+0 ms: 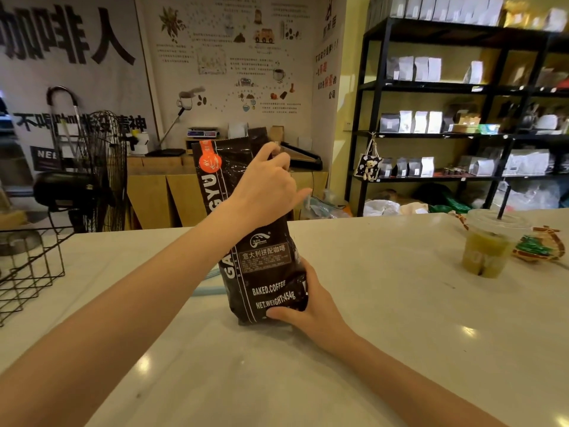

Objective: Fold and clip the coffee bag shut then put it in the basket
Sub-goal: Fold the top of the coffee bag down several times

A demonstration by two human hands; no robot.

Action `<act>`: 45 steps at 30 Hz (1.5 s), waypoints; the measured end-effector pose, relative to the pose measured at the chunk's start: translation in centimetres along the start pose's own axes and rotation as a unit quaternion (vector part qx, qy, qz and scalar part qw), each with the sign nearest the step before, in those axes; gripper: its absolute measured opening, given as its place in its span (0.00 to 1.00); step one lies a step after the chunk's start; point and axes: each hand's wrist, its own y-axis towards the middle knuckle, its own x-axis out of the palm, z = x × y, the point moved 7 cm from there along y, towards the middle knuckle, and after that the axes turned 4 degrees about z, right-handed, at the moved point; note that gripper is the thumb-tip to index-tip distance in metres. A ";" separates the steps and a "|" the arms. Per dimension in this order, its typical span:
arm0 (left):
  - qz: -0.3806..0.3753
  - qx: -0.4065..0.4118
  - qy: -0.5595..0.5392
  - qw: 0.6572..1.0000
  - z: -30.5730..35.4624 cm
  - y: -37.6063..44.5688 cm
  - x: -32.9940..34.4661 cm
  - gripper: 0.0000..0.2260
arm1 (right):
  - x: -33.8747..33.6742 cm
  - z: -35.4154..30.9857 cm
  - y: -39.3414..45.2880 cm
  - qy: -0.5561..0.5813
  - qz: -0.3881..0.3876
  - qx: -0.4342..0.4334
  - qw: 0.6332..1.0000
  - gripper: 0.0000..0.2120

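Observation:
A tall dark brown coffee bag (261, 266) with white lettering and an orange badge stands upright on the white counter (385, 318), its top unfolded. My left hand (264, 186) grips the bag's upper part from the front. My right hand (311, 306) holds the bag's lower right corner against the counter. A black wire basket (27, 272) sits at the counter's left edge. A pale blue object (209, 288), partly hidden behind the bag, lies on the counter; I cannot tell what it is.
A plastic cup of green drink (486, 245) with a straw stands at the right, beside a colourful snack wrapper (538, 245). Behind the counter are a floor fan (98, 167), a wooden bench and black shelves (462, 134) of bags.

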 end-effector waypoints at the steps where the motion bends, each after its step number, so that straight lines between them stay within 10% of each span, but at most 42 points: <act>1: -0.012 0.015 -0.009 1.000 0.3 -0.3 -0.1 0.27 | 0.0 -0.1 0.0 0.004 0.002 -0.003 1.000 0.36; 6: -0.056 0.136 -0.033 0.989 4.0 -2.8 0.7 0.21 | 0.2 -0.6 0.0 -0.032 0.017 -0.014 0.999 0.42; 20: 0.089 0.060 -0.070 0.992 3.3 -3.4 -0.3 0.20 | 1.2 -1.0 -0.8 -0.261 -0.014 -0.045 0.964 0.35; 29: 0.040 0.085 -0.063 0.994 5.3 -3.3 -0.6 0.19 | 0.3 -0.9 1.2 0.034 0.018 0.054 0.998 0.37; 33: 0.070 -0.045 -0.143 0.986 2.7 -3.2 -3.4 0.12 | -0.9 0.0 1.5 0.096 0.013 0.085 0.992 0.32; 37: 0.093 -0.348 -0.235 0.903 -4.7 -6.8 -4.8 0.24 | -1.7 0.3 1.9 0.107 0.001 0.099 0.989 0.32; 40: -0.012 -0.542 -0.403 0.737 -5.8 -10.9 -2.1 0.34 | -1.5 0.2 2.5 0.102 -0.027 0.111 0.988 0.35; 45: -0.046 -0.589 -0.582 0.559 -3.0 -12.9 1.7 0.31 | -1.2 -0.7 3.0 0.092 -0.073 0.104 0.988 0.41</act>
